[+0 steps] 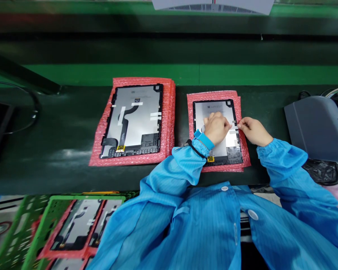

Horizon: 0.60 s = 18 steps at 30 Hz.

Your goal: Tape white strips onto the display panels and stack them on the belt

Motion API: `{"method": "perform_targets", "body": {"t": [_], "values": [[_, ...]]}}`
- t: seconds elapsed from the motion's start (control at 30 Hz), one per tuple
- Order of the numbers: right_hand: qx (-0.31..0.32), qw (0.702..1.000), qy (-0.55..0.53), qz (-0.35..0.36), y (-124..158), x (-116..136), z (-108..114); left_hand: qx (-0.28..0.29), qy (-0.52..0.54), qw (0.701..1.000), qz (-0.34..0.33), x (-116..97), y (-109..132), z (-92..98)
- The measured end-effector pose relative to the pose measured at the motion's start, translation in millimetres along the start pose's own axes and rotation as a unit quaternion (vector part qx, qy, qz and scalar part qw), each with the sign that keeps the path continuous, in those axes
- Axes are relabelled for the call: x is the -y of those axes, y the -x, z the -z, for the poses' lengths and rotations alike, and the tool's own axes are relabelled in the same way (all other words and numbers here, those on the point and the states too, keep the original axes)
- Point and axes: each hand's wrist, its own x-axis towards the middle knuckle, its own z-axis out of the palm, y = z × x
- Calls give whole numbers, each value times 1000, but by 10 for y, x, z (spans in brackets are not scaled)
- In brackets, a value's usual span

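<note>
On the dark green bench (59, 150), my left hand (216, 128) presses flat on the near panel (214, 107). My right hand (255, 131) pinches its tape (234, 129). A second panel (135, 120) lies to the left.

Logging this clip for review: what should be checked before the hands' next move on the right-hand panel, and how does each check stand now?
1. Right panel lies flat on its pink bubble wrap: ok.
2. Left hand rests on the right panel, holding nothing: ok.
3. Right hand has its fingertips at the white tape strip by the panel's right edge: ok.
4. Strip pinched, or fully stuck down: cannot tell, since the hands hide part of it.
5. Second panel lies apart on its own wrap, away from both hands: ok.
6. Grey device is not touching the right hand: ok.
</note>
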Motion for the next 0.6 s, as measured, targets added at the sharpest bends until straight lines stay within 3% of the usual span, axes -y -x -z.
{"method": "perform_targets", "body": {"t": [0.6], "values": [[-10, 999, 47, 0, 1, -33, -49, 12, -39, 999, -1, -42, 2, 5]]}}
